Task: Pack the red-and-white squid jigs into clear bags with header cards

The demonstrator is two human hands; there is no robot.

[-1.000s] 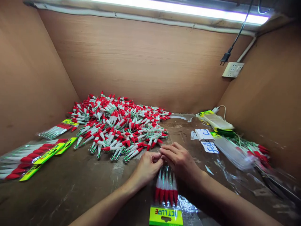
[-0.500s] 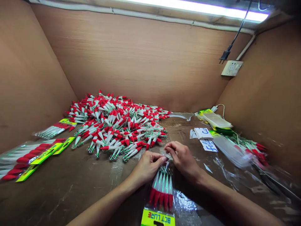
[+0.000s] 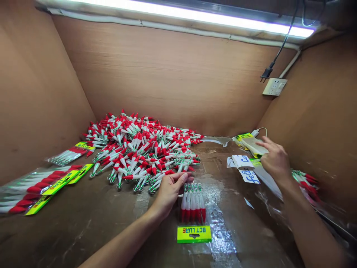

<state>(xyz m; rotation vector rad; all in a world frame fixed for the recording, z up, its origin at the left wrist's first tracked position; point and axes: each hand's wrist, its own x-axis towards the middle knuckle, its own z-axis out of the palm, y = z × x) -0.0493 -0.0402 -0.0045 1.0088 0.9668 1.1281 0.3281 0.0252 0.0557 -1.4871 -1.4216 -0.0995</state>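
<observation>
A clear bag of fishing lures (image 3: 192, 208) with a yellow-green "BCT LURE" header card (image 3: 194, 234) lies in front of me. Its several white-and-red lures have their hooks toward the back and the card faces me upside down. My left hand (image 3: 169, 191) pinches the bag's far end, thumb against fingers. Off to the right, my right hand (image 3: 275, 160) is over a stack of empty header bags (image 3: 252, 144), fingers stretched out and apart; whether they touch the stack I cannot tell.
A big heap of loose red-and-white lures (image 3: 142, 149) covers the back left. Filled lure packs (image 3: 52, 184) lie at the left. Handwritten white card pieces (image 3: 245, 167), more lures (image 3: 308, 182) and plastic scraps are at right. A plug (image 3: 267, 72) hangs near a wall socket (image 3: 275, 86).
My right hand has left the bag's end and moved right to the stacked bags. My left hand stays at the bag. The view has shifted, showing the whole header card.
</observation>
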